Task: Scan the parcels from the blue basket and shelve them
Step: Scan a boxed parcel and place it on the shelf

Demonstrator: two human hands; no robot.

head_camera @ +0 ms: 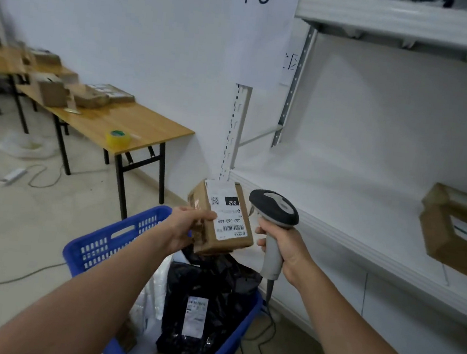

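While the left hand (pixel 184 226) is gripping the small brown cardboard parcel with a white printed label (pixel 230 214) from its left side, thumb lying over the label's edge, the right hand (pixel 285 251) is clenching round the handle of the grey-and-black handheld barcode scanner (pixel 276 207). The parcel is hanging between the two hands, above the blue perforated plastic basket (pixel 105 238), label facing up. Its long axis is running away from the person, far end leaning a little left. The barcode is sitting at the label's near end.

The scanner head is hovering just right of the parcel's right edge; whether they are touching, cannot tell. The nose seems to be aiming at the parcel's side, so it is likely needing a tilt to face the barcode.

The white metal shelf board (pixel 339 205) is lying right of the right hand, its front edge near. Open board is showing between the hands and the brown cardboard boxes (pixel 451 234) far right. A black plastic mailer bag (pixel 207 304) is lying in the basket below the hands.
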